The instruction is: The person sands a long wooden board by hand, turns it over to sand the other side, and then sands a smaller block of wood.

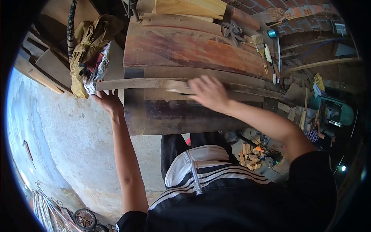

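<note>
The left hand (108,102) pinches the long strip's (131,84) end. Motion blurs the right hand (210,92); its grip, closed over a wooden piece (178,87), hides the underside.

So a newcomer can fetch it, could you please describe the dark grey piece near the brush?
Find the wide, reddish board near the top of the picture. At its far edge, toward the right, lies the dark grey piece. Unlike the brush to its right, it has stubby arms spreading like a star.
</note>
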Motion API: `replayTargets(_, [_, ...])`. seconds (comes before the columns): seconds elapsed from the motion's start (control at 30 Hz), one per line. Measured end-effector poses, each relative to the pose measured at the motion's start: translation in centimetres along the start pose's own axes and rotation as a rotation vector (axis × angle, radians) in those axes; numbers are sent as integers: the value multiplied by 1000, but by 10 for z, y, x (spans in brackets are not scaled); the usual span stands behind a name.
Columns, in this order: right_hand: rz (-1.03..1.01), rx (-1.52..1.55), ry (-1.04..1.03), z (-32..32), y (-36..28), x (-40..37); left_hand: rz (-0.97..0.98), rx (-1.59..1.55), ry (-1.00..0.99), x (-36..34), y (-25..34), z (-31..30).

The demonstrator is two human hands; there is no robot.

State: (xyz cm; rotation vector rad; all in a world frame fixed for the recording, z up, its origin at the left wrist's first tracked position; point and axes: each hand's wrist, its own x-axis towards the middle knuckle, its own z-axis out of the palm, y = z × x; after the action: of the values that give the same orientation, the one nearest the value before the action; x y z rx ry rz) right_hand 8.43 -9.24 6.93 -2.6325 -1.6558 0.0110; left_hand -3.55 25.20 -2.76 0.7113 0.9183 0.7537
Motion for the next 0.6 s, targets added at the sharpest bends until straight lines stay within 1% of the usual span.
replayTargets(0.03, [-76, 78, 93, 4, -29, 40, -8, -13, -26, -1, 1, -1])
replayTargets(0.07, [-129, 93, 203, 17, -57, 82, -19, -18, 4, -2, 2, 2])
replayTargets(0.13, [-106, 86, 263, 34, -115, 153, -35, -81, -112, 18, -6, -23])
replayTargets(0.17, [-104, 73, 204, 38, -140, 180, -96, -141, -115, 12, 2, -18])
replayTargets(0.2, [-112, 109, 260, 41, -158, 200, -48, -178, -181, 17, -6, -32])
replayTargets(0.27, [-92, 214, 241, 40, -165, 209, -108, -184, -111, -9, 12, -3])
replayTargets(0.33, [-83, 191, 189, 33, -139, 187, -137, -185, -164, 5, 10, -17])
replayTargets(0.4, [-98, 183, 209, 28, -92, 134, -67, -13, -31, -4, 13, -3])
replayTargets(0.47, [-32, 93, 186, 16, -47, 70, -74, -23, -50, 0, 10, -8])
replayTargets(0.53, [28, 33, 52, 1, -11, 14, -52, 28, -85, 1, 5, -11])
replayTargets(0.6, [43, 36, 6, -6, 14, -20, -16, 84, -95, -1, 1, -10])
